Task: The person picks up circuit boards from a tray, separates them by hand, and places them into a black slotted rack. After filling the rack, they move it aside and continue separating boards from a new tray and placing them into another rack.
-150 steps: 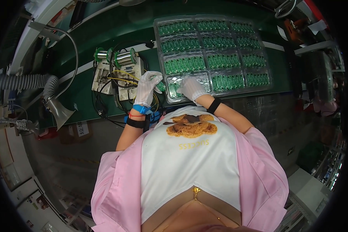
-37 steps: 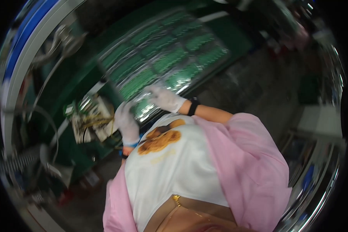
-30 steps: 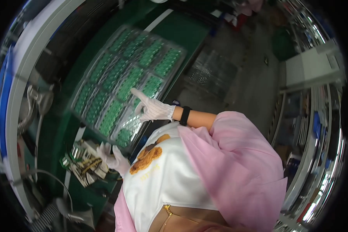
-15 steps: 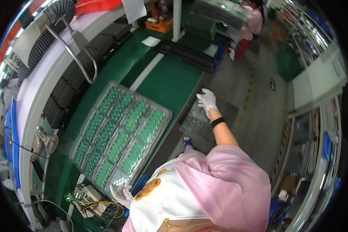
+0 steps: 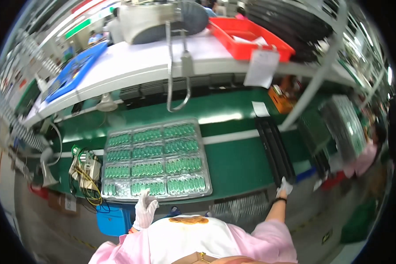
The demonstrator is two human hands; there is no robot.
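On the green bench mat lies a clear plastic tray (image 5: pixel 210 192), its compartments filled with rows of small green circuit boards (image 5: pixel 187 165). The near left compartment is only partly filled. My left hand (image 5: pixel 145 210), in a white glove, is at the tray's front edge with its fingers loosely extended, holding nothing I can see. Over to the right, my gloved right hand (image 5: pixel 284 187) reaches to the near end of a long black channel-shaped strip (image 5: pixel 275 149). Its fingers look apart at the strip's end; whether they touch it is hard to make out.
Left of the tray stands a small device with yellow cables (image 5: pixel 90 174). A blue stool (image 5: pixel 113 220) is below the bench edge. Overhead, a white shelf (image 5: pixel 141 68) carries a red bin (image 5: pixel 251 37) and a blue tray (image 5: pixel 77 70). Stacked clear trays (image 5: pixel 345 125) and a co-worker are at right.
My view has turned toward the bench. My right hand has gone from beside the bench, above stacked clear trays, to the black strip's near end. My left hand stays near the circuit-board tray.
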